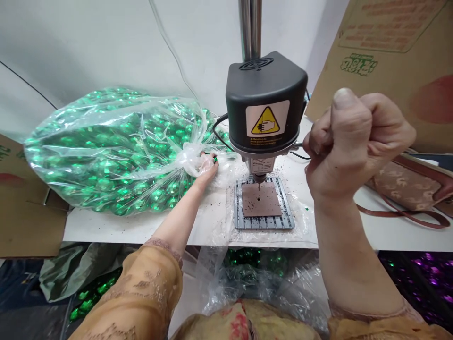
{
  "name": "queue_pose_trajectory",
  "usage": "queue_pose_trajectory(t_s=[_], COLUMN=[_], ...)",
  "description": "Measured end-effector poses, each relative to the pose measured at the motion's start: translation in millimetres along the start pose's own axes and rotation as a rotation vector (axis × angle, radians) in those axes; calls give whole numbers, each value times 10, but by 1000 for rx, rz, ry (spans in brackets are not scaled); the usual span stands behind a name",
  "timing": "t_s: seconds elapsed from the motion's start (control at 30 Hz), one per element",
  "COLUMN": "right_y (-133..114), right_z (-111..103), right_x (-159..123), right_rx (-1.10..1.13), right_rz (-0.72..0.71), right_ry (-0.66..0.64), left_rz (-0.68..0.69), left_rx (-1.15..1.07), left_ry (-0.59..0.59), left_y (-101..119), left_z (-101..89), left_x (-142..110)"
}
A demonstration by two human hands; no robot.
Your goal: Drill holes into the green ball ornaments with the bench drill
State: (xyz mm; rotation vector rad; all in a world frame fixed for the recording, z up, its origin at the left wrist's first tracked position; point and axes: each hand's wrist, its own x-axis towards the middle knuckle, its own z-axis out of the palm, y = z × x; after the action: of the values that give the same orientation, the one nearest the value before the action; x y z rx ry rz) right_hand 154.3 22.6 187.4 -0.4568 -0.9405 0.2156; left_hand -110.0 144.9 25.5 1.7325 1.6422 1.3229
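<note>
Mostly, the right hand [354, 134] hides the drill press lever [299, 144] it grips.

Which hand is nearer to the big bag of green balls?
Left. The left hand is at the bunched end of the bag; the right hand is farther, on the other side of the drill.

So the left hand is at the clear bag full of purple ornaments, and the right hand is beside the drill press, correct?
Not quite: the head view shows green ornaments in the clear bag, not purple. The left hand is at it, and the right hand beside the drill press.
</note>
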Motion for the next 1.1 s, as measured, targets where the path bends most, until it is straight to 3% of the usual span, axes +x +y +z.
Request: queue_pose_trajectory(t_s=[0.1, 0.23, 0.3, 0.5, 0.77, 0.93, 1.0, 1.1], right_y=[-3, -15, -10, -11, -29, 11, 13, -5], right_z=[-18, -12, -5, -4, -20, -21, -17, -13], right_x=[-3, -9, -8, -16, -62, -52, -51, -59], right_rx=[8, 17, 19, 3, -32, -18, -32, -37], right_rz=[23, 23, 10, -4, -23, -37, -30, -22], right_ry=[-16, -14, -6, -23, -34, -15, -12, -13], left_rz=[-58, -243, -290, -178, -109, 55, 127, 124], left_rx=[-83, -538, -633, -510, -353, -209, -197, -252], left_ry=[-42, -168, -210, -242, -329, -306, -322, -348], left_y=[149, 390, 487, 584, 561, 611, 648, 700], left_z=[84, 131, 142, 260, 373, 367, 379, 425], left_x=[-152, -583, -821, -1229, -1312, -1362, -1394, -1455])
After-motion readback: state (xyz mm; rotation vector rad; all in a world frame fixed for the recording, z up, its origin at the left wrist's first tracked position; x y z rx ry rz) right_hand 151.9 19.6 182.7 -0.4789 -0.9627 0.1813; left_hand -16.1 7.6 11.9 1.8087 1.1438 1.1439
